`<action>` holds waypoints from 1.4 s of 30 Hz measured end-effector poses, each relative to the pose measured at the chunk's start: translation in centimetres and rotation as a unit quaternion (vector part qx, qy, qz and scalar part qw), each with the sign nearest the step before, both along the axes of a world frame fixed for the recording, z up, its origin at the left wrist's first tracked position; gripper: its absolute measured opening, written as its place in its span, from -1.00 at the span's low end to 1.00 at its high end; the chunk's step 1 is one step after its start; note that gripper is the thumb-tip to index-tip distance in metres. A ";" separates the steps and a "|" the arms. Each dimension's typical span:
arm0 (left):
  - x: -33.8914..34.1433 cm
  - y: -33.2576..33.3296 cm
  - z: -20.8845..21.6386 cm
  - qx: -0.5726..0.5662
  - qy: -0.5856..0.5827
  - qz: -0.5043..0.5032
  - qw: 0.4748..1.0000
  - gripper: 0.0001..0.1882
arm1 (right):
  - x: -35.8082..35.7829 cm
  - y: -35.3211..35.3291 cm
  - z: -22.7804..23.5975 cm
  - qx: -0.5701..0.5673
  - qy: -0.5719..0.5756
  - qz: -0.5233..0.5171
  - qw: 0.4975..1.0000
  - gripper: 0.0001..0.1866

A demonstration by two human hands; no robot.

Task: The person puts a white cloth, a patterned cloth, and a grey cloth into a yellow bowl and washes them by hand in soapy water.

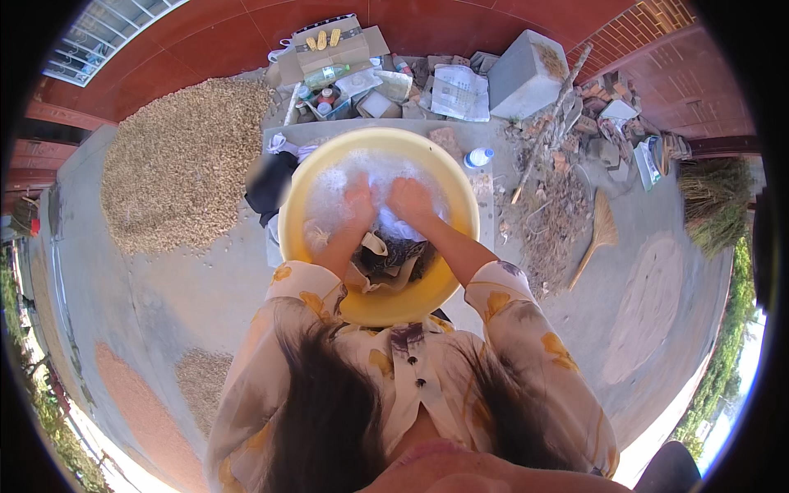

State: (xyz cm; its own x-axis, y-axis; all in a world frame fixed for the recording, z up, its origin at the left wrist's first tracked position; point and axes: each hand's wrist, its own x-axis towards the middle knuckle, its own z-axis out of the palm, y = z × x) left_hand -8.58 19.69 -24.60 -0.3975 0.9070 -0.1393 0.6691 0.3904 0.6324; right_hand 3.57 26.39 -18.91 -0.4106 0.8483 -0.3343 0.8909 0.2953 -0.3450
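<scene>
A yellow basin (297, 172) in front of me holds foamy water and wet laundry. My left hand (358, 202) is closed in the suds left of the middle, its fingers partly covered by foam and smeared. Beside it my right hand (409, 200) makes a fist. Both grip a white cloth (396, 225), which bunches between and below them. Nearer to me, a dark and beige garment (386, 261) lies heaped in the basin, partly under water. White foam (329, 185) covers the far half.
A water bottle (478, 157) stands right of the basin, and a black bag (271, 187) lies at its left. Farther out are a tan heap (181, 164), a broom (598, 230), bricks, and a cardboard box (329, 51) with corn cobs.
</scene>
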 end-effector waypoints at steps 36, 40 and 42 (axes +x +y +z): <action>-3.6 -2.8 2.1 -0.172 0.208 -0.126 0.955 -0.72 | -3.0 -0.1 -2.6 0.168 -0.029 0.142 0.975 -0.67; -6.1 -1.5 0.8 0.089 -0.150 0.042 0.984 -0.70 | -1.5 1.4 -1.3 0.013 0.249 -0.038 0.968 -0.53; -6.2 -1.7 4.4 0.174 -0.368 0.124 0.905 -0.67 | 0.7 1.8 2.1 -0.102 0.329 -0.119 0.931 -0.52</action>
State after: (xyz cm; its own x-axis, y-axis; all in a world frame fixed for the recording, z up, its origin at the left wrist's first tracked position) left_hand -14.81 18.04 -20.21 -0.5104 0.8426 -0.1717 -0.0640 0.1619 0.9847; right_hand 4.28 28.17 -16.86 -0.3913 0.8882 -0.2409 0.4989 -0.0152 -0.8665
